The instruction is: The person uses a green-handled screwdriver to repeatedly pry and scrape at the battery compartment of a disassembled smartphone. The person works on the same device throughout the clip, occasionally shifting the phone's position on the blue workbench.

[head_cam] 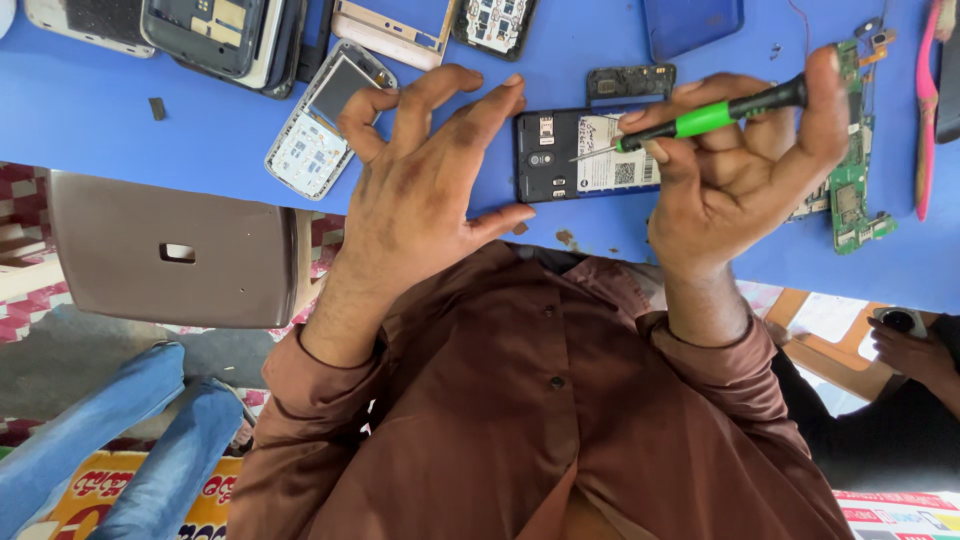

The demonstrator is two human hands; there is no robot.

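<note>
While left hand [425, 185] steadies phone [585, 155], right hand [735, 165] grips screwdriver [705, 118].

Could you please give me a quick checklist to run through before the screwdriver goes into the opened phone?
1. Screwdriver gripped by the right hand: ok, fingers wrap the green handle.
2. Tip over the opened phone: ok, it points at the phone's back.
3. Tip seated in a screw: cannot tell, too small to see.
4. Left hand steadying the phone: not ok, fingers are spread and raised; only the thumb reaches the phone's edge.
5. Phone flat on the blue table: ok.
6. Space near the phone: not ok, a green circuit board and a small black part lie close by.
</note>
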